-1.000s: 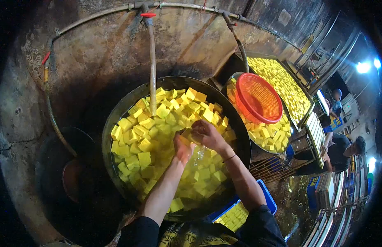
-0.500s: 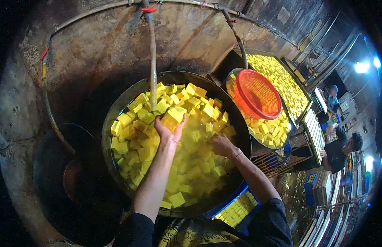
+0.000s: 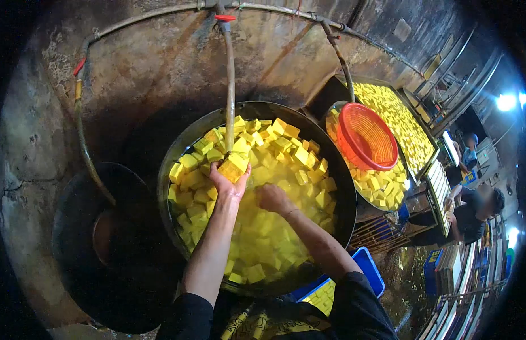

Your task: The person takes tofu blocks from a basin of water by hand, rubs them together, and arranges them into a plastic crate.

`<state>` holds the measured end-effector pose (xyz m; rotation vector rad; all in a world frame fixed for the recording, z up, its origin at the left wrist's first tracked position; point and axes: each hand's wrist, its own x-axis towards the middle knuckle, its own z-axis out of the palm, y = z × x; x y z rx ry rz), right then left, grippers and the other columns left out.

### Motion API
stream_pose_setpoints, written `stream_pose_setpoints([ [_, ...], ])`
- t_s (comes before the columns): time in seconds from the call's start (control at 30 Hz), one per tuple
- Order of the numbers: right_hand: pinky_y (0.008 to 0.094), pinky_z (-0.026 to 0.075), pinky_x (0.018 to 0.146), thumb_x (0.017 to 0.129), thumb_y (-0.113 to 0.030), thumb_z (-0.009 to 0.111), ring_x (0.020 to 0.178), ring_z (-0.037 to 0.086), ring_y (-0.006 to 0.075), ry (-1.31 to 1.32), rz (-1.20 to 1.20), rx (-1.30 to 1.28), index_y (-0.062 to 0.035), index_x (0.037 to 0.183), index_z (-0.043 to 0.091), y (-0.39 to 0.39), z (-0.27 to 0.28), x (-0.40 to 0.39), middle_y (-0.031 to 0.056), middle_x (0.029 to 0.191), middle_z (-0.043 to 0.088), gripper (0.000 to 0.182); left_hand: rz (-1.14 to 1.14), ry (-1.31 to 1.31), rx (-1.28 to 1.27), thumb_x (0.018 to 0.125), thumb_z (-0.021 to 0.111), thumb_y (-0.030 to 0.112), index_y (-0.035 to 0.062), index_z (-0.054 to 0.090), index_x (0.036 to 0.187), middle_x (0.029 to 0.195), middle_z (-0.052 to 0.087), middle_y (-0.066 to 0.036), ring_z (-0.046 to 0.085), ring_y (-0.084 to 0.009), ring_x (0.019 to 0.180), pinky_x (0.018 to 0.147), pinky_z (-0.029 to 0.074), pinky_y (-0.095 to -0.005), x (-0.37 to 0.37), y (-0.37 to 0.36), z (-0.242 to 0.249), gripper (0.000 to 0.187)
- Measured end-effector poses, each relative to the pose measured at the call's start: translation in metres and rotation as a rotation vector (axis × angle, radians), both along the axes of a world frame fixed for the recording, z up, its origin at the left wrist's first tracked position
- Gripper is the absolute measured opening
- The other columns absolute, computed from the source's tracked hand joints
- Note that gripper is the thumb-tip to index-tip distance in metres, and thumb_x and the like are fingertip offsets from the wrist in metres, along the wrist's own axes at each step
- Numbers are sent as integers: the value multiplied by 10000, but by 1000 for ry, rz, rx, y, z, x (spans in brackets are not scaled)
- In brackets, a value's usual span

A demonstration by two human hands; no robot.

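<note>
A large round metal vat holds cloudy yellow water and many yellow tofu blocks, heaped mostly toward the far rim. My left hand is palm up near the middle, its fingers closed around yellow tofu blocks held above the water; the exact number is hard to tell. Just to the right, my right hand is at the water surface with its knuckles up and fingers curled. Whatever those fingers may hold is hidden. A hose hangs down behind the held blocks.
A red plastic basket rests on another tofu-filled vat at right. Behind it lies a wide tray of tofu. A dark vat stands left, a blue crate lower right. Two people are farther right.
My right hand has moved left through the vat, closer to my left hand. The left hand still holds tofu blocks. The whole view has shifted slightly, showing more of the blue crate.
</note>
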<state>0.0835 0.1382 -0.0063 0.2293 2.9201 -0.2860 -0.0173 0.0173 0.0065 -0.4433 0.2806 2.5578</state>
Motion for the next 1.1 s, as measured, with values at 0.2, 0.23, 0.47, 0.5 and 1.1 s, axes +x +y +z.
stream_pose_setpoints([
  [0.2, 285, 487, 635, 729, -233, 746, 716, 609, 131, 17, -107, -809, 33, 1011, 620, 25, 60, 25, 78, 836, 656, 408, 24, 31, 24, 836, 382, 440, 122, 557, 1010, 993, 599, -71, 540, -266, 907, 767, 426, -474, 6, -10, 2, 403],
  [0.23, 248, 452, 598, 716, -233, 769, 702, 575, 86, 64, -127, -903, 22, 996, 609, 21, 77, 32, 63, 831, 649, 411, 15, -2, 2, 834, 406, 417, 118, 558, 1001, 978, 610, -67, 558, -259, 910, 774, 439, -475, 12, -8, 10, 374],
  [0.47, 263, 413, 583, 678, -273, 795, 664, 500, 76, 307, -134, -659, 6, 929, 642, 6, 132, 40, 11, 703, 584, 406, -186, 110, 101, 812, 466, 257, 72, 598, 993, 878, 624, -53, 601, -217, 792, 740, 483, -348, 35, 35, -22, 290],
  [0.5, 251, 409, 578, 697, -298, 779, 663, 507, 77, 344, -131, -654, 8, 885, 658, -2, 138, 42, 7, 684, 574, 378, -250, 154, 110, 801, 474, 280, 72, 607, 966, 883, 628, -54, 601, -214, 790, 741, 482, -345, 40, 36, -17, 297],
  [1.1, 301, 401, 939, 598, -460, 725, 1114, 491, 177, 584, -431, -1224, -36, 1304, 393, 52, 186, 278, 92, 1215, 489, 888, -768, 543, -344, 878, 403, 572, 69, 488, 1177, 1067, 520, -83, 497, -221, 1080, 934, 381, -351, 282, 141, 109, 591],
])
